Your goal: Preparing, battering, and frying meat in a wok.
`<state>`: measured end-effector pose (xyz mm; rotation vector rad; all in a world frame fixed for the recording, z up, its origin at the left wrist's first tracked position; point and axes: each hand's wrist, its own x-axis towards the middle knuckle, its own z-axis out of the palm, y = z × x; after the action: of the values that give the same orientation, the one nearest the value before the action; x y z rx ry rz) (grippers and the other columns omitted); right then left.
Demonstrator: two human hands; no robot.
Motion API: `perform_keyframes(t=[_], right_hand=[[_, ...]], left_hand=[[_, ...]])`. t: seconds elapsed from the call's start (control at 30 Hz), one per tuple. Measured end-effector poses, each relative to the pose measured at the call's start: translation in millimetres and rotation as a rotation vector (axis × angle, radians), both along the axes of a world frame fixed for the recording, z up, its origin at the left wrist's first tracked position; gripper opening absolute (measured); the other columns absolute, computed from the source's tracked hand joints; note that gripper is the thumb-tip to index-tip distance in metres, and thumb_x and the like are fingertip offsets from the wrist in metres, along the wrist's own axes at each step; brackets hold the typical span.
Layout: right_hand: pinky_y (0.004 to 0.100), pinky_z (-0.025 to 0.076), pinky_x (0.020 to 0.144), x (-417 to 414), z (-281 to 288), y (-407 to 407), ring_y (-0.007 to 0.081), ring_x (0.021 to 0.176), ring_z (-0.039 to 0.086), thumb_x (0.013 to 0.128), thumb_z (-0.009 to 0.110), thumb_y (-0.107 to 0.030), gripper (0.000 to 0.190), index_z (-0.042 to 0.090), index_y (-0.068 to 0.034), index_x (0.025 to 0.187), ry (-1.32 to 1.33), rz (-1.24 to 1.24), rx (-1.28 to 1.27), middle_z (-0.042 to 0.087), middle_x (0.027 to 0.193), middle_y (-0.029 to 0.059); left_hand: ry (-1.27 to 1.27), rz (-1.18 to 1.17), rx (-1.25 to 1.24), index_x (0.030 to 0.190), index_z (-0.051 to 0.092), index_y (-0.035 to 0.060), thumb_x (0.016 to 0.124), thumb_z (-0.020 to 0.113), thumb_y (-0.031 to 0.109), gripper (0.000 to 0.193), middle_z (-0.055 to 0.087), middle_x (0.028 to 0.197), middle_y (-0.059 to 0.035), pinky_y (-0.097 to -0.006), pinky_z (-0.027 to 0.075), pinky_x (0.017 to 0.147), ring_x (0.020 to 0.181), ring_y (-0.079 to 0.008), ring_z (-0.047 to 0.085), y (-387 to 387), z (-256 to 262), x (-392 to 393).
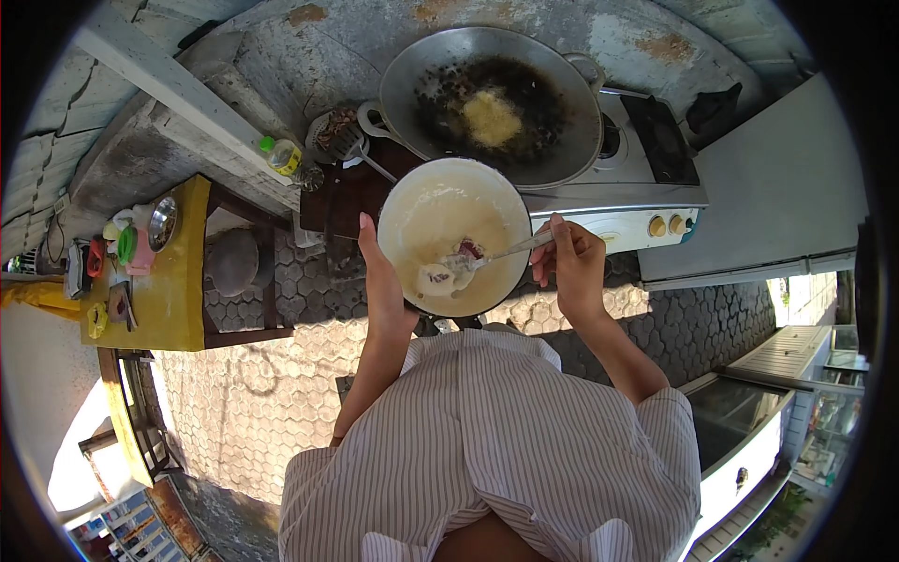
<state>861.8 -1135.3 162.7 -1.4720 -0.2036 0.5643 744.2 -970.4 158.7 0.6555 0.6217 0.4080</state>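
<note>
My left hand (385, 284) grips the left side of a white bowl (523, 218) with a dark rim, its thumb up along the wall. Pale batter (439, 204) coats the inside of the bowl. In my right hand (572, 263) is the handle of a metal spoon (516, 247), its head down in the batter. A batter-coated lump (435, 279) lies by the spoon, and a dark reddish piece (469, 248) shows beside it. Beyond the bowl, a large metal wok (491, 42) holds dark oil with a yellowish frying piece (491, 118) in it.
The wok sits on a gas stove (625, 228) with yellowish knobs. To its left are a slotted spatula (348, 142), a strainer (319, 130) with browned bits, and a green-capped bottle (286, 156). A yellow table (165, 302) bearing a metal bowl (163, 223) stands at the left.
</note>
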Motion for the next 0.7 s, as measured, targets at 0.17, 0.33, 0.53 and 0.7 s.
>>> perform_keyframes(t=[0.17, 0.33, 0.53, 0.7], right_hand=[[0.0223, 0.048, 0.043, -12, 11, -18, 0.0135, 0.05, 0.058, 0.09, 0.049, -0.016, 0.025, 0.055, 0.004, 0.077, -0.947, -0.009, 0.097, 0.059, 0.061, 0.0111], [0.0238, 0.055, 0.053, -20, 12, -13, 0.0174, 0.057, 0.061, 0.085, 0.056, -0.014, 0.02, 0.051, 0.002, 0.073, -2.187, 0.425, 0.354, 0.061, 0.064, 0.0112], [0.0227, 0.056, 0.047, -19, 25, -10, 0.0181, 0.052, 0.062, 0.089, 0.052, -0.02, 0.029, 0.051, 0.005, 0.073, -2.183, 0.393, 0.535, 0.059, 0.057, 0.0137], [0.0228, 0.055, 0.048, -20, 38, -14, 0.0181, 0.052, 0.061, 0.087, 0.055, -0.017, 0.026, 0.052, 0.006, 0.076, -2.109, 0.399, 0.537, 0.059, 0.057, 0.0125]], left_hand=[[-0.014, -0.017, -0.032, 0.126, 0.041, 0.0039, 0.085, 0.027, 0.063, 0.073, 0.048, 0.123, -0.0122, -0.0375, 0.039, 0.093, 0.112, -0.0262, 0.047, 4, 5, 3], [-0.096, -0.02, -0.044, 0.127, 0.04, 0.0056, 0.086, 0.028, 0.062, 0.071, 0.047, 0.124, -0.0103, -0.0386, 0.038, 0.093, 0.113, -0.0262, 0.047, 11, 12, 7], [-0.065, 0.057, -0.012, 0.128, 0.039, 0.0065, 0.086, 0.028, 0.061, 0.07, 0.045, 0.127, -0.0107, -0.0398, 0.037, 0.094, 0.114, -0.027, 0.045, 18, 20, 5], [-0.112, 0.068, -0.018, 0.128, 0.039, 0.0063, 0.086, 0.029, 0.061, 0.07, 0.045, 0.127, -0.0113, -0.0403, 0.037, 0.094, 0.114, -0.0273, 0.045, 20, 14, 0]])
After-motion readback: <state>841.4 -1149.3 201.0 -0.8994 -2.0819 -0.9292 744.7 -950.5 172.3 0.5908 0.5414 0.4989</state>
